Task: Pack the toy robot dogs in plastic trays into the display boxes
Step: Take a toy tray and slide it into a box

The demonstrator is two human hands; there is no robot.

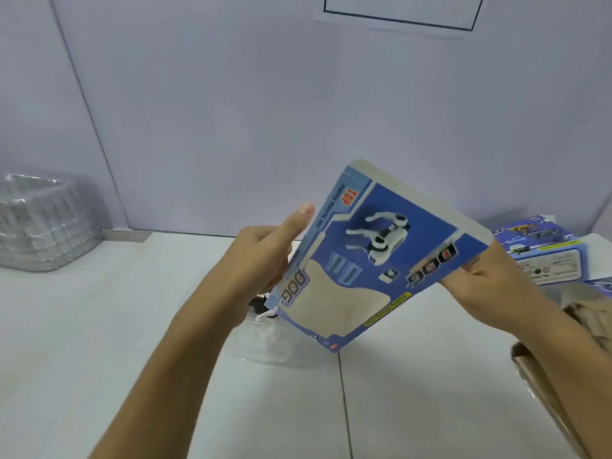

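Flat blue printed cardboard display box [374, 256] is held tilted above the white table [99, 342]. Left hand [265, 256] grips its left edge, fingers curled behind; right hand [496, 286] pinches the right corner. Clear plastic tray with toy dog [265, 323] lies underneath. Suggest squeezing opposite edges to pop the sleeve square before loading.

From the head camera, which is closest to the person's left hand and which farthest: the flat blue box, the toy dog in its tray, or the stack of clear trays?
1. Flat blue box: held, touching the left hand.
2. Toy dog in its tray: on the table just below that hand, partly hidden.
3. Stack of clear trays: far left, by the wall.
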